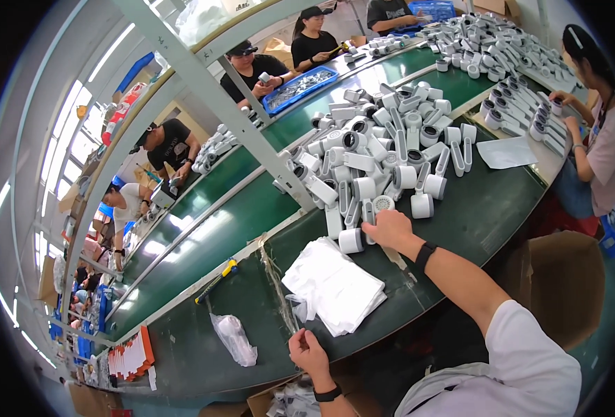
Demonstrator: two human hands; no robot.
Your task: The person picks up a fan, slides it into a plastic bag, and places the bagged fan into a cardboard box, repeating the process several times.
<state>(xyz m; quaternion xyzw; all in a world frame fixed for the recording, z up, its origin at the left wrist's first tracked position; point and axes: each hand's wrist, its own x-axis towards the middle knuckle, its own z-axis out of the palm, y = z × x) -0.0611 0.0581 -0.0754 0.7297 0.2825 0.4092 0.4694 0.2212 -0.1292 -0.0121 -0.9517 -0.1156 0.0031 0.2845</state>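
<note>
My right hand (391, 229) reaches to the near edge of a large pile of white plastic units (356, 156) with round heads and long looped handles. Its fingers are closed on one such unit (384, 203), whose round grille shows just beyond them; the grip is partly hidden. Close by lies another white round head (351, 240). My left hand (311, 356) hovers at the near edge of the dark green table, fingers loosely curled and a little apart, with nothing seen in them. A stack of thin white bags (335, 286) lies between my hands.
A yellow-and-black screwdriver (217, 281) and a clear plastic-wrapped bundle (233, 339) lie to the left. A metal upright (252, 132) stands before the green conveyor (245, 208). An open carton (557, 288) is at right. Co-workers sit across the line and at the far right.
</note>
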